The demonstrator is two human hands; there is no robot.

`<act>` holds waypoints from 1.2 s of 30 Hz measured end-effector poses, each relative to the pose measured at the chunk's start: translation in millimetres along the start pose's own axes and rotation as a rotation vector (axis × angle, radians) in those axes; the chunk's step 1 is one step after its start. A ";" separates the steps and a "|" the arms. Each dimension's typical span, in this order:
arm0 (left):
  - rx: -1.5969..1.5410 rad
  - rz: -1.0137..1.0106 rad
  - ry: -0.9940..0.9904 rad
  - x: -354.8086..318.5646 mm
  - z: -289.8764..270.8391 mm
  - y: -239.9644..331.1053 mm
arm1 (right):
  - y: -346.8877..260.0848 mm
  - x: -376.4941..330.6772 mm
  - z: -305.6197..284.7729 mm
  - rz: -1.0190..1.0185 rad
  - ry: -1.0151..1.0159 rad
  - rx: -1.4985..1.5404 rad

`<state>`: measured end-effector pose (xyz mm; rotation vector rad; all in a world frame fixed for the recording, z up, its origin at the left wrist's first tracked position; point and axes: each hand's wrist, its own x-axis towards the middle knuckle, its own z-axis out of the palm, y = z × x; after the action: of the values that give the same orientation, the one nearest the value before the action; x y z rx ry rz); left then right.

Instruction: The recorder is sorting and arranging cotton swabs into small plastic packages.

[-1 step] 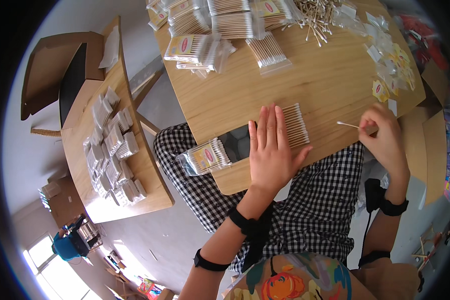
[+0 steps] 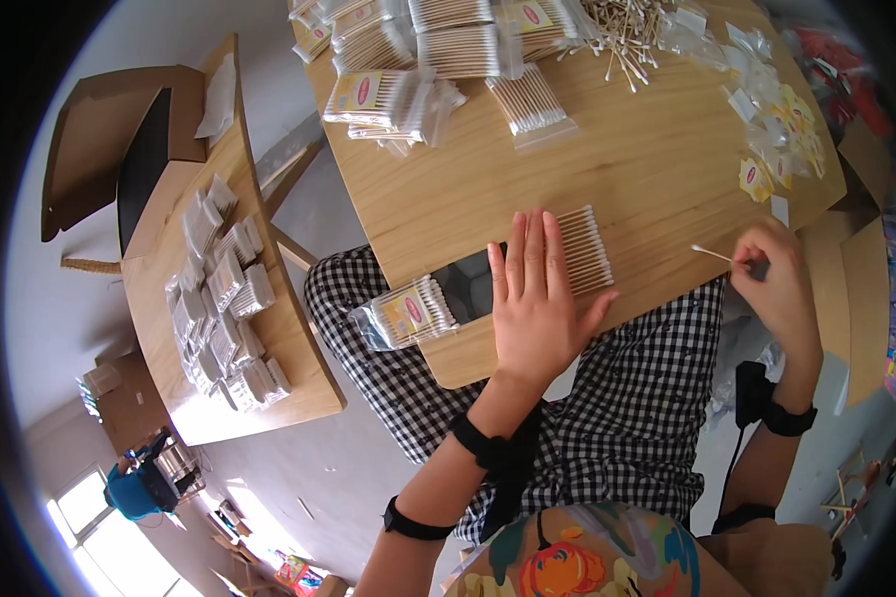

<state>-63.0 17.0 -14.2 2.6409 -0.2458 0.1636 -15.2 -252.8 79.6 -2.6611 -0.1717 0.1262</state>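
My left hand [image 2: 536,303] lies flat, fingers stretched out together, over a row of cotton swabs [image 2: 585,249]. The white tips and sticks show to its right; the rest are covered by the palm. A dark grey padded-looking piece [image 2: 470,284] reaches out from under its left side. Left of that, at the table's edge, a clear bag of cotton swabs [image 2: 408,313] with a yellow label touches it. Over the table's right edge, my right hand [image 2: 772,269] pinches a single cotton swab [image 2: 709,253] by one end, its white tip pointing left.
Packed bags of swabs [image 2: 458,50] pile up at the table's far side, with one bag [image 2: 530,104] in front. Loose swabs [image 2: 622,45] lie at the far right, near yellow label cards [image 2: 757,179]. Another table [image 2: 299,373] on the left holds many bags [image 2: 219,289].
My right hand has shifted slightly to the right and toward me, carrying the cotton swab along. My left hand stays in almost the same place.
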 end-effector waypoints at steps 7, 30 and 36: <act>0.051 0.103 -0.096 6.2 -9.2 14.0 | 73.4 -57.8 -16.4 0.208 0.254 -0.144; 0.168 0.120 -0.123 8.9 -2.6 12.2 | -45.8 21.0 122.2 -0.361 0.290 0.507; 0.157 0.118 -0.116 9.5 -1.9 12.4 | -44.2 19.7 125.6 -0.343 0.295 0.506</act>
<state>-56.4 5.7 -5.4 2.7961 -0.4457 0.0704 -15.0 -154.7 -12.7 -2.0807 -0.4316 -0.2947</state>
